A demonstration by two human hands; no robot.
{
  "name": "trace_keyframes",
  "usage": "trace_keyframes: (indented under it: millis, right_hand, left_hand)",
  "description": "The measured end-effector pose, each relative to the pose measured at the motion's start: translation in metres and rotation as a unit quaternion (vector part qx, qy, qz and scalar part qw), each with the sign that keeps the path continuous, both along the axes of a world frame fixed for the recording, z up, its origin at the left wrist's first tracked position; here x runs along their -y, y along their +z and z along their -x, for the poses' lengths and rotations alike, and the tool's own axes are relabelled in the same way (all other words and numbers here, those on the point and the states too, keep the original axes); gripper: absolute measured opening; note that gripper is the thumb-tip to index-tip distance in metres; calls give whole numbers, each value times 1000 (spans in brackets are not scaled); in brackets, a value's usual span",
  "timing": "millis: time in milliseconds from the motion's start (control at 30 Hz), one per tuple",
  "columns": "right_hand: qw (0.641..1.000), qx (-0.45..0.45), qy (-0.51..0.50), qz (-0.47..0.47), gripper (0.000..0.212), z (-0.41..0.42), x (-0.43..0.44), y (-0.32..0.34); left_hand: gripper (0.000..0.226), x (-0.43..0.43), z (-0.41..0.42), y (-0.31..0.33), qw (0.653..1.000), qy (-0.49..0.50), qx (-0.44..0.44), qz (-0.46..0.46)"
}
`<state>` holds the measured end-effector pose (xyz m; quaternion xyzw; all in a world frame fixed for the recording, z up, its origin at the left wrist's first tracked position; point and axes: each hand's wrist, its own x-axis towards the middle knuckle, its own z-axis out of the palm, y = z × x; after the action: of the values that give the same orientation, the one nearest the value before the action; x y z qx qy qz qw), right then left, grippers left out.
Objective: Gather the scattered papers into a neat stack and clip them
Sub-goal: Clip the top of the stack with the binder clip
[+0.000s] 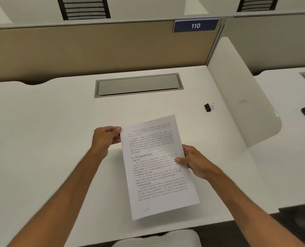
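Notably, near edge: the papers (157,166) hang beyond the surface (41,122) toward the person, lifted clear, likely so the sheets can be squared.
Right hand (194,163): fingers clamped on the right long edge, thumb on top, steadying the stack.
Left hand (106,138): fingers pinched on the upper left corner, probably to align the edges.
Binder clip (208,106): rests on the surface, well apart, far right, untouched; clipping not yet begun.
Cable tray lid (139,85): flush, beyond the papers.

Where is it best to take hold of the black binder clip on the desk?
Pinch the two wire handles of the binder clip; they point right and away, so come from above with the right hand, probably the nearer one. The black body gives little grip.
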<state>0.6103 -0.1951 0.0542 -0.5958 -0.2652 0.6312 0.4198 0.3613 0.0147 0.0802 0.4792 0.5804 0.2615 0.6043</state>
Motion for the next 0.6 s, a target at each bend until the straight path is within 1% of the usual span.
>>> trace_keyframes:
  millis: [133,267,367,433,533,600]
  right_hand:
    - [999,4,-13,37,46,-3,13,-19]
    - [999,0,-10,50,45,-11,22,-31]
    - [999,0,-14,48,43,-19,27,-34]
    - [998,7,-35,45,40,-25,30,-34]
    - [994,51,-68,73,34,-37,30,-40]
    - [989,86,-77,96,25,-48,30,-45]
  left_hand:
    - [9,23,-3,-27,998,-25,19,61]
    - [11,32,-11,-38,996,-12,12,92]
    - [11,35,-21,-43,996,-5,-7,90]
    - [11,38,-31,-46,997,1,-19,76]
    - [13,38,-48,-48,997,5,-46,54]
    - [15,36,-60,-47,997,8,-60,46]
